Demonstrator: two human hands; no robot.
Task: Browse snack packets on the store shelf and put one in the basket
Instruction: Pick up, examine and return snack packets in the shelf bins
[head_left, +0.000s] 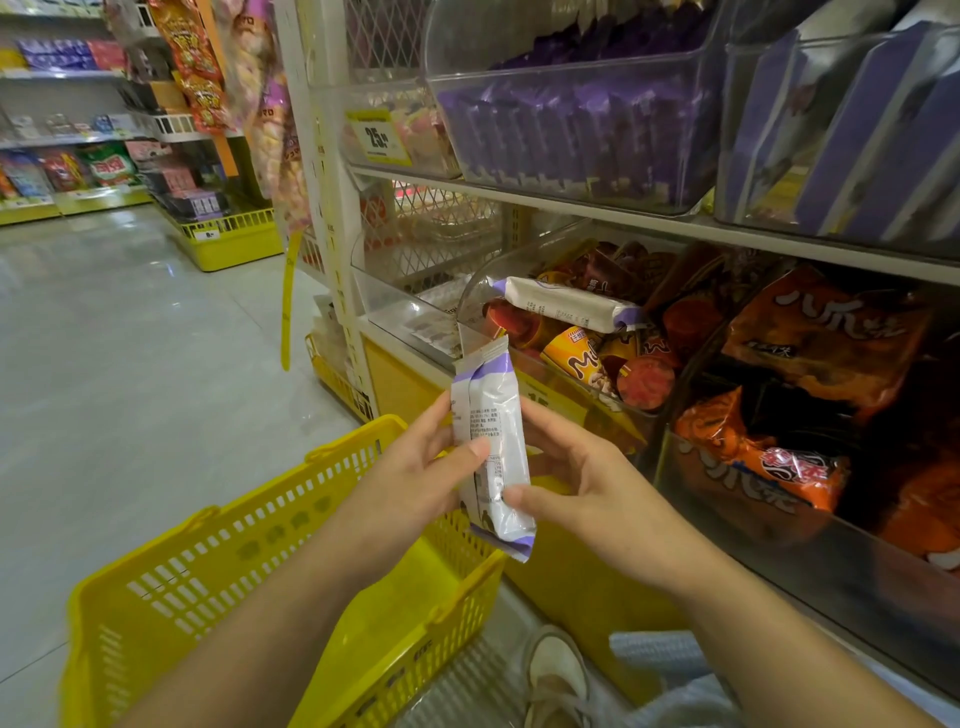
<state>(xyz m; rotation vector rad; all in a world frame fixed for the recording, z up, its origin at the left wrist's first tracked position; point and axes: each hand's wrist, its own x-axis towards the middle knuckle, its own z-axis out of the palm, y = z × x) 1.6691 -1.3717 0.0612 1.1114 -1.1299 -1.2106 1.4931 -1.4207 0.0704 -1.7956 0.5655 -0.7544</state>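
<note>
Selection underway, deposit outstanding. The white-and-purple foil snack packet (492, 447) is off the shelf, upright, pinched between left hand (431, 467) and right hand (582, 483) above the yellow perforated plastic basket (218, 582), which looks empty.

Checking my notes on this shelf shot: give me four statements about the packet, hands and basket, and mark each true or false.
1. Both hands, left hand and right hand, hold the white-and-purple snack packet. True.
2. That packet lies inside the yellow plastic basket. False: it is held upright above it.
3. A similar white-and-purple packet lies atop the clear shelf bin. True.
4. The basket is red. False: yellow.
</note>
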